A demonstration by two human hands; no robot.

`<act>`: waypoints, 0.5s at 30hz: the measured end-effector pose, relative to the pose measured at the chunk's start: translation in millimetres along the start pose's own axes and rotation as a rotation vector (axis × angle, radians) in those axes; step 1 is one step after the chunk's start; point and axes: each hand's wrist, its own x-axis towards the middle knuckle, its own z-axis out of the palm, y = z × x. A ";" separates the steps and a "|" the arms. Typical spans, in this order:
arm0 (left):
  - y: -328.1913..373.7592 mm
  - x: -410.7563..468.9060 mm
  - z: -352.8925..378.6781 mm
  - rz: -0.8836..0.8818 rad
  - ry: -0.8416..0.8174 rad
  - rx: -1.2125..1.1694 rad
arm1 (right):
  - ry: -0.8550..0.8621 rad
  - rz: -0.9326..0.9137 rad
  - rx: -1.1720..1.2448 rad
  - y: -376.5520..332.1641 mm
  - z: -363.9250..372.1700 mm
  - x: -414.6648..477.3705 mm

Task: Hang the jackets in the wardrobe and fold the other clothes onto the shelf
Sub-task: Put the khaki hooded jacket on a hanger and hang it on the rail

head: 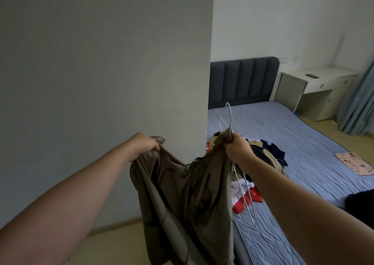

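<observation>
An olive-brown jacket (pixel 182 183) hangs crumpled in mid-air between both hands, beside the bed's near corner. The left hand (pixel 144 145) clenches one top edge; the right hand (pixel 237 149) grips the other edge together with white wire hangers (pixel 231 118). Behind lie a blue bed (pixel 283 127) with a clothes pile (pixel 271 153), a dark headboard (pixel 242 80), a white desk (pixel 315 82) and a curtain (pixel 360 102).

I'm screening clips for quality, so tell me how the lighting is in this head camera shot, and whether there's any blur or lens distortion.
Head view: dim, flat light, no glare or hard shadows; wide-angle bend tilts desk and curtain at right; olive jacket, left hand, right hand and white hangers slightly soft, yet readable.
</observation>
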 end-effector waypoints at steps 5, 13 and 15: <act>-11.7 8.6 -4.4 -0.233 -0.305 -0.479 | -0.073 -0.049 0.038 5.6 1.4 -4.9; -19.8 16.4 5.0 -0.219 -0.182 -0.702 | -0.127 -0.165 0.086 -3.2 2.7 -14.3; -23.4 20.8 4.1 -0.221 -0.120 -0.755 | -0.140 -0.194 0.118 -5.5 4.7 -17.5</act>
